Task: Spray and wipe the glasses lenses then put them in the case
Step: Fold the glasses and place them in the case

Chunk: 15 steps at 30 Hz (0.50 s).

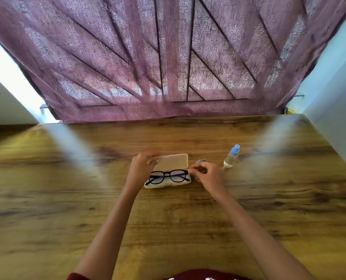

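One pair of glasses [169,175] lies inside the case [158,185]. The frame is black and glossy, with two rounded-square lenses facing up. The case is a single shallow, rounded-rectangular tray of pale cream plastic, sitting near the middle of the table [168,229]. Its flat, smooth lid [174,161] stands open at the tray's 12 o'clock edge.

The left hand [140,166] grips the lid's left end, fingers curled over its top edge. The right hand [206,174] sits at the tray's 3 o'clock end with its fingers curled and thumb and forefinger tips drawn together at the frame's corner. Whether they pinch the frame, the tray rim or nothing cannot be told.

One small spray bottle [231,157] stands at about 2 o'clock from the case, well apart from it. It has a clear cylindrical body and a light blue cap. A single small grey-blue scrap, perhaps a cloth [200,161], peeks out just behind the right hand.

The tabletop is wood-grained, brown with dark streaks. At 12 o'clock beyond it hangs one mauve curtain [168,57], loosely woven with a floral pattern.
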Motion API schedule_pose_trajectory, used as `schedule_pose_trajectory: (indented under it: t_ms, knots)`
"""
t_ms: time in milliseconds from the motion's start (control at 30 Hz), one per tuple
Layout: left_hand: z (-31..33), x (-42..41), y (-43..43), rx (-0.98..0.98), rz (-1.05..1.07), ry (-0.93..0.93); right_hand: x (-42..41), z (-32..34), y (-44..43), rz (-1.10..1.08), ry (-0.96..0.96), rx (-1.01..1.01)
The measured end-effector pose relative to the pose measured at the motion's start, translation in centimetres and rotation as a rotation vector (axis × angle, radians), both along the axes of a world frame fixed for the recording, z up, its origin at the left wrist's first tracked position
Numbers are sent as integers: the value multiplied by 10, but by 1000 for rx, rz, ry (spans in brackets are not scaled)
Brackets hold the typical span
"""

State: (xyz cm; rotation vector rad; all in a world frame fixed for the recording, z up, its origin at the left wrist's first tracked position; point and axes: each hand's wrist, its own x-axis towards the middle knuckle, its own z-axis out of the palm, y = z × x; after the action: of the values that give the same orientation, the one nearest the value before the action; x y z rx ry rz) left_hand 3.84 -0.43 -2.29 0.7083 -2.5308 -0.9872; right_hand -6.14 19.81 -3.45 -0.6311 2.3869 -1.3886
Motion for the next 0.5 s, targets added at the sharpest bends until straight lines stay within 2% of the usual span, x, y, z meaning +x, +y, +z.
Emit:
schedule_pose_trajectory:
  t_ms: [200, 500]
  knots:
    - [3, -2, -5, 34, -19, -32, -8, 3, 9, -193, 164, 56]
    - [5, -6, -5, 79, -24, -91, -13, -1, 14, -149, 206, 195]
